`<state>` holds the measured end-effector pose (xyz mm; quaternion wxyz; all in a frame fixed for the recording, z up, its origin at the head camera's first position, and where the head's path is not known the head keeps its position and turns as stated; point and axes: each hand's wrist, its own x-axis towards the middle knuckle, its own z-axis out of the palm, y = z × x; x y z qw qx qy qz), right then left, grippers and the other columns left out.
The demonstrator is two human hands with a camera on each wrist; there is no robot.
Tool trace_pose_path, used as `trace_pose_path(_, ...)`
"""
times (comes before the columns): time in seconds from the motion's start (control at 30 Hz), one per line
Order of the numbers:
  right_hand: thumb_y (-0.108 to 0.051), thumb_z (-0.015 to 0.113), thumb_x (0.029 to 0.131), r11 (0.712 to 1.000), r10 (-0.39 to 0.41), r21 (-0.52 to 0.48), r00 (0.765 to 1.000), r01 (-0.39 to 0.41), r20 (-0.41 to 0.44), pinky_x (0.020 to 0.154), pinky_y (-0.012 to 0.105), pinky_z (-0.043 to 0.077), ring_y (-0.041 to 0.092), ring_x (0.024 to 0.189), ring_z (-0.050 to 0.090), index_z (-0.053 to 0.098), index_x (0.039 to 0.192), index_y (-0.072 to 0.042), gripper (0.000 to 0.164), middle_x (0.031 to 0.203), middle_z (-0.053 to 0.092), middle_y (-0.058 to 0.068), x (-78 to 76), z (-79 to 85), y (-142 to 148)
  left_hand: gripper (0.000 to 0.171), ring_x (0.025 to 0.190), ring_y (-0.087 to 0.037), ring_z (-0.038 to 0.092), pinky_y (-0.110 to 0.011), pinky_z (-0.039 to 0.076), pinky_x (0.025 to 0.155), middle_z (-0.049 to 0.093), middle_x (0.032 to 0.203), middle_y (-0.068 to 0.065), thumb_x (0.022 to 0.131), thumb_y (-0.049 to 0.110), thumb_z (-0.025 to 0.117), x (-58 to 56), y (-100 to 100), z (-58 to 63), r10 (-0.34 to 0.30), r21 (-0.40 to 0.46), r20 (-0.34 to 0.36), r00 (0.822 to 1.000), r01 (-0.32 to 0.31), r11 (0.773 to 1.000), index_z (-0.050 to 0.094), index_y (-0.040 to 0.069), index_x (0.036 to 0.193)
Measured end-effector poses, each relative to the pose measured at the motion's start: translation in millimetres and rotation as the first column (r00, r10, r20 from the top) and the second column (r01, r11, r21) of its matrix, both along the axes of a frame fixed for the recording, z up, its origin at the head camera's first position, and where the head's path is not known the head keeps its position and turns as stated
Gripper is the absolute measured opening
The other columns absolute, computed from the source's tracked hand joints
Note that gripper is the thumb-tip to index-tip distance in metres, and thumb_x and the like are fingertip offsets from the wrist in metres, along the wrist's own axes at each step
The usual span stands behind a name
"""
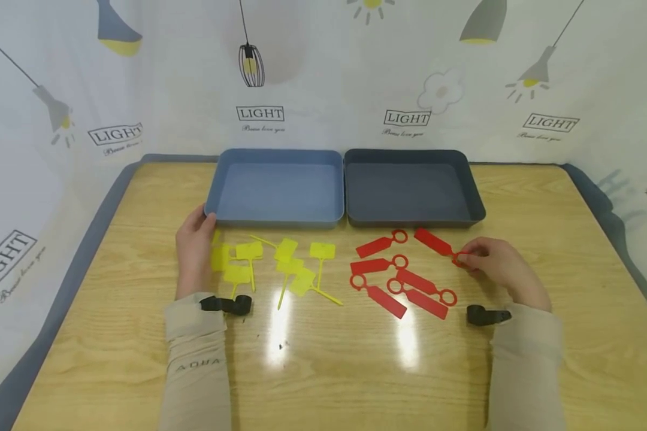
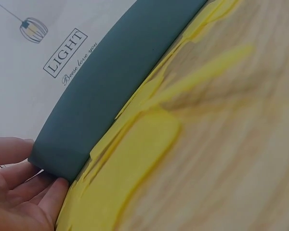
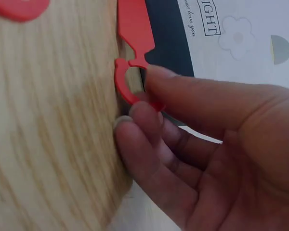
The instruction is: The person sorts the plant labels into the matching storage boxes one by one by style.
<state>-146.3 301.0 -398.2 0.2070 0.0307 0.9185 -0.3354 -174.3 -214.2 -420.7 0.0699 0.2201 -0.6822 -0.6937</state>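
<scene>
My right hand (image 1: 498, 263) pinches the ring end of a red plastic tag (image 1: 433, 242) between thumb and fingers, to the right of the other red tags (image 1: 386, 301). In the right wrist view, the ring curves out from the fingertips and the tag's flat strip (image 3: 135, 26) points away from the hand. On the other side, my left hand (image 1: 193, 248) holds the near left corner of the blue tray (image 1: 275, 224), its fingers bent about that corner. Several yellow tags with thin stems (image 1: 302, 281) lie just right of the left hand, in front of this tray.
A dark grey tray (image 1: 415, 221) stands right of the blue one, side by side at the back of the wooden table (image 1: 345, 371). Behind them hangs a white cloth (image 1: 334, 90) printed with lamps. Each wrist bears a small black camera.
</scene>
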Motion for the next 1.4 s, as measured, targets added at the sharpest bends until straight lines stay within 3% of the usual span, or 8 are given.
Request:
trace_pose_path(0.3,-0.035,0.052,0.089,0.981,-0.052,-0.185,0.998,0.056,0.025,0.071,0.031,0.052,0.024,0.082,0.059,0.05,0.11,0.0,0.041,0.102,0.057,0.018,-0.3,7.3,-0.2,0.048,0.124,-0.009,0.035,-0.019,0.033,0.098,0.035,0.139,-0.003,0.091,0.025,0.05,1.4,-1.2,0.7,-0.015,0.009,-0.029,0.999,0.015,1.0,0.038,0.013,0.136)
trace_pose_path(0.47,-0.037,0.051,0.09,0.975,-0.04,-0.218,0.999,0.044,0.02,0.074,0.033,0.052,0.027,0.084,0.06,0.048,0.111,0.0,0.043,0.103,0.056,0.02,-2.0,13.1,-3.8,0.047,0.124,-0.009,0.034,-0.019,0.032,0.098,0.035,0.14,-0.003,0.092,0.024,0.05,1.7,-4.2,0.9,-0.017,0.003,-0.03,0.999,0.018,1.0,0.038,0.013,0.136)
trace_pose_path(0.6,-0.036,0.051,0.09,0.973,-0.025,-0.231,0.999,0.015,-0.04,0.073,0.036,0.052,0.029,0.082,0.06,0.048,0.11,0.0,0.041,0.101,0.058,0.019,-5.9,14.0,-3.9,0.047,0.125,-0.009,0.033,-0.02,0.031,0.099,0.034,0.14,-0.002,0.092,0.024,0.049,1.3,-6.4,-0.7,-0.017,0.004,-0.018,1.0,0.017,1.0,0.037,0.014,0.137)
trace_pose_path(0.77,-0.033,0.051,0.09,0.947,-0.089,-0.32,0.984,0.036,-0.153,0.071,0.035,0.052,0.028,0.079,0.059,0.046,0.112,-0.004,0.037,0.099,0.059,0.012,-11.1,16.1,-3.8,0.049,0.125,-0.008,0.032,-0.02,0.03,0.1,0.033,0.141,-0.002,0.092,0.025,0.05,3.0,-5.9,-0.1,-0.027,0.009,-0.007,1.0,0.027,1.0,0.036,0.014,0.137)
trace_pose_path(0.9,-0.027,0.053,0.089,0.864,-0.211,-0.495,0.957,0.087,-0.2,0.069,0.028,0.052,0.02,0.075,0.057,0.046,0.112,-0.002,0.034,0.096,0.058,0.006,-11.7,16.7,-5.4,0.05,0.126,-0.009,0.031,-0.021,0.03,0.101,0.032,0.141,-0.002,0.092,0.024,0.05,4.3,-4.1,4.1,-0.028,0.026,-0.007,1.0,0.028,0.999,0.035,0.013,0.138)
trace_pose_path(1.03,-0.018,0.057,0.087,0.704,-0.337,-0.701,0.923,0.116,-0.186,0.066,0.022,0.052,0.016,0.074,0.057,0.049,0.113,0.003,0.034,0.094,0.057,0.008,-10.6,18.9,-10.6,0.05,0.126,-0.009,0.032,-0.021,0.03,0.1,0.033,0.141,-0.002,0.091,0.023,0.051,3.6,-2.9,6.4,-0.031,0.038,-0.007,0.999,0.032,0.999,0.035,0.013,0.137)
trace_pose_path(1.1,-0.016,0.058,0.086,0.645,-0.376,-0.755,0.909,0.118,-0.179,0.067,0.021,0.052,0.017,0.076,0.058,0.051,0.114,0.004,0.035,0.095,0.058,0.01,-10.5,21.2,-15.1,0.049,0.125,-0.009,0.032,-0.021,0.031,0.1,0.033,0.141,-0.002,0.091,0.023,0.051,2.6,-2.7,6.0,-0.035,0.033,-0.01,0.999,0.035,0.999,0.036,0.013,0.137)
trace_pose_path(1.4,-0.014,0.063,0.082,0.546,-0.458,-0.832,0.868,0.102,-0.194,0.07,0.022,0.052,0.021,0.085,0.059,0.056,0.11,0.005,0.035,0.099,0.06,0.011,-24.1,38.2,-39.4,0.05,0.125,-0.01,0.033,-0.022,0.031,0.1,0.033,0.141,-0.002,0.091,0.023,0.051,0.8,-4.4,0.1,-0.06,0.011,-0.011,0.998,0.06,0.998,0.035,0.014,0.138)
